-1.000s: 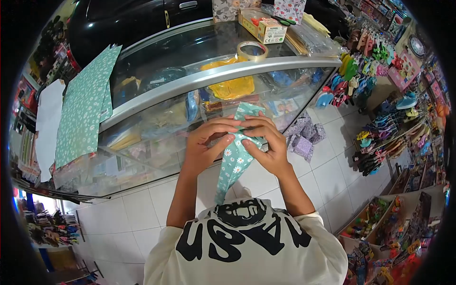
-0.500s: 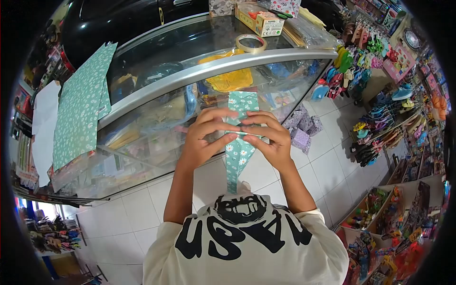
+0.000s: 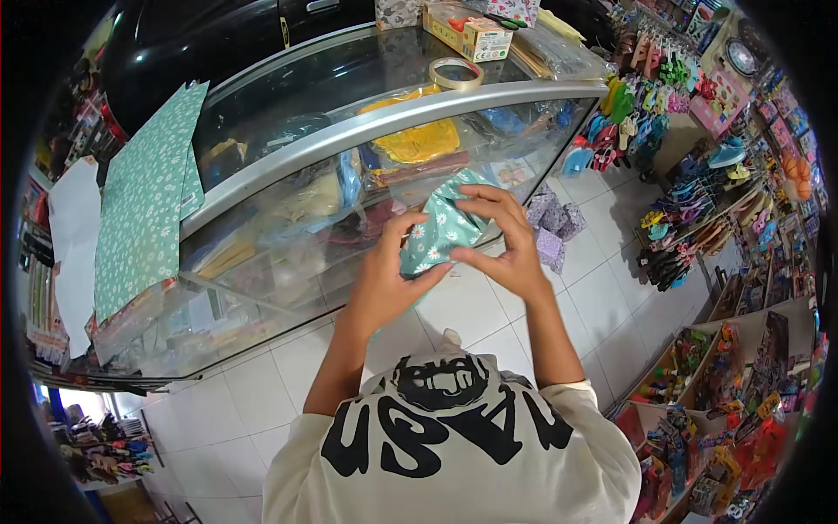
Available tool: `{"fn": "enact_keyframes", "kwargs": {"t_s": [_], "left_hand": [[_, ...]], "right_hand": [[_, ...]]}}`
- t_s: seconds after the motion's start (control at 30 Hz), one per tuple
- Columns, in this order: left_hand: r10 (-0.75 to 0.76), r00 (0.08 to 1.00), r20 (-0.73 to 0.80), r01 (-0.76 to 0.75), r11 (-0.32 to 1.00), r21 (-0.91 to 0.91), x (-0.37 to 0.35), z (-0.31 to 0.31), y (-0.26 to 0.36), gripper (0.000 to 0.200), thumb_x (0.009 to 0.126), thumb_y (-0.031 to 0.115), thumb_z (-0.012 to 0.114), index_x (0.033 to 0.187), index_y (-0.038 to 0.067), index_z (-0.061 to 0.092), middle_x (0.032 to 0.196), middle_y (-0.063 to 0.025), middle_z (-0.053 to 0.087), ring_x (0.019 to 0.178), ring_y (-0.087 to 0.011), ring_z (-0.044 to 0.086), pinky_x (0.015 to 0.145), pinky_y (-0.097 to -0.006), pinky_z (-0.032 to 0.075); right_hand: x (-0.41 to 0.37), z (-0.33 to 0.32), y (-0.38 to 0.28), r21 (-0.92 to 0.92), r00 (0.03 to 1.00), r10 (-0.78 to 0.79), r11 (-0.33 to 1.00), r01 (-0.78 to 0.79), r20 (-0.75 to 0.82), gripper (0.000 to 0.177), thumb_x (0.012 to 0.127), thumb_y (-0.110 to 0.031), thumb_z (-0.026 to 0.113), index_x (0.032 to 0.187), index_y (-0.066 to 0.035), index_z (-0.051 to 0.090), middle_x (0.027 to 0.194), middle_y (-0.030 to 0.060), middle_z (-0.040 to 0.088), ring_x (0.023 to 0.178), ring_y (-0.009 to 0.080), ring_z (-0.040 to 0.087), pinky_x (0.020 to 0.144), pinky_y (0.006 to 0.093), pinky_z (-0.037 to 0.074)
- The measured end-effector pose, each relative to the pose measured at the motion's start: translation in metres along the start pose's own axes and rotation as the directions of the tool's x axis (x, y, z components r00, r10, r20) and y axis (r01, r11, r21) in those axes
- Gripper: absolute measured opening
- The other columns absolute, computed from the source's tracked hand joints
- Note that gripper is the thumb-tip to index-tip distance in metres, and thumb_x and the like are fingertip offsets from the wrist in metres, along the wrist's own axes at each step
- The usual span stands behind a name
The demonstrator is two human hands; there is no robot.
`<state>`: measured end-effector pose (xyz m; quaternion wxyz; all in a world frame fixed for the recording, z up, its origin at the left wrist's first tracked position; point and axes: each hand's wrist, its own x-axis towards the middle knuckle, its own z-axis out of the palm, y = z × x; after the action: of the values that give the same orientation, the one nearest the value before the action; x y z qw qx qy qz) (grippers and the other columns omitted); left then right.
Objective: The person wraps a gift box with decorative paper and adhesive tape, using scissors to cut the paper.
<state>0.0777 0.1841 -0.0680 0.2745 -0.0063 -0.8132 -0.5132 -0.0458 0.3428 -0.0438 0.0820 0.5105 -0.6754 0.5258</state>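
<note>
A folded piece of green daisy-print paper (image 3: 441,229) is held up between my two hands, in front of the glass display case. My left hand (image 3: 393,266) grips its left and lower side, with the thumb along the bottom edge. On the right, my right hand (image 3: 504,240) has its fingers on the upper part and its thumb at the lower right edge. The paper looks partly opened out and tilted. Fingers cover some of its edges.
The glass case (image 3: 349,135) carries a tape roll (image 3: 456,74), a small box (image 3: 471,37) and larger green floral sheets (image 3: 148,201) beside white paper (image 3: 77,244). Purple patterned boxes (image 3: 552,227) sit on the floor; goods hang at right.
The paper has gone from a long narrow strip hanging down to a wider, tilted shape between my hands. My hands have spread and turned around its sides.
</note>
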Motion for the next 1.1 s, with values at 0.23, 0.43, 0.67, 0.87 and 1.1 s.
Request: {"fn": "enact_keyframes", "kwargs": {"t_s": [0.23,0.43,0.67,0.87,1.1], "left_hand": [[0.217,0.963,0.163,-0.233,0.968,0.090,0.000,-0.021,0.001,0.058,0.073,0.019,0.081,0.121,0.011,0.049,0.136,-0.0136,0.052,0.112,-0.0337,0.060,0.093,-0.0410,0.049],[0.118,0.982,0.151,-0.167,0.912,0.376,-0.019,-0.022,0.008,0.063,0.075,0.029,0.079,0.129,0.016,0.050,0.141,-0.0087,0.047,0.116,-0.0297,0.056,0.094,-0.0432,0.048],[0.221,0.957,0.185,-0.288,0.762,0.579,-0.019,-0.014,-0.005,0.065,0.078,0.033,0.076,0.136,0.019,0.051,0.145,-0.0076,0.042,0.116,-0.0254,0.055,0.104,-0.0466,0.039],[0.314,0.949,0.023,-0.271,0.777,0.568,-0.017,-0.007,-0.013,0.056,0.078,0.032,0.076,0.128,0.015,0.060,0.129,-0.0054,0.058,0.112,-0.0226,0.058,0.111,-0.0506,0.027],[0.300,0.951,0.069,-0.285,0.774,0.565,-0.006,-0.005,-0.010,0.042,0.075,0.028,0.078,0.114,0.017,0.069,0.122,-0.0013,0.063,0.110,-0.0207,0.060,0.113,-0.0513,0.024]], "right_hand": [[0.017,-0.023,-0.003,-0.022,0.923,-0.074,0.996,0.089,0.377,0.075,0.060,-0.028,0.089,0.127,-0.014,0.058,0.136,0.0101,0.050,0.124,0.0308,0.048,0.104,0.0420,0.033],[0.002,-0.010,0.011,0.135,0.966,-0.023,0.991,-0.012,0.258,0.068,0.057,-0.023,0.091,0.119,-0.010,0.064,0.122,0.0120,0.053,0.115,0.0274,0.052,0.096,0.0374,0.040],[-0.009,-0.009,0.024,0.182,0.980,0.044,0.980,-0.080,0.193,0.060,0.061,-0.020,0.090,0.115,-0.011,0.066,0.121,0.0100,0.052,0.113,0.0252,0.052,0.096,0.0354,0.040],[-0.016,-0.010,0.035,0.261,0.993,0.061,0.962,-0.086,0.105,0.051,0.068,-0.016,0.085,0.114,-0.008,0.066,0.130,0.0121,0.046,0.123,0.0268,0.045,0.102,0.0380,0.037],[-0.015,-0.017,0.033,0.195,0.992,-0.030,0.981,0.005,0.126,0.028,0.074,-0.014,0.080,0.100,-0.008,0.073,0.139,0.0152,0.044,0.129,0.0308,0.043,0.102,0.0465,0.039]]}}
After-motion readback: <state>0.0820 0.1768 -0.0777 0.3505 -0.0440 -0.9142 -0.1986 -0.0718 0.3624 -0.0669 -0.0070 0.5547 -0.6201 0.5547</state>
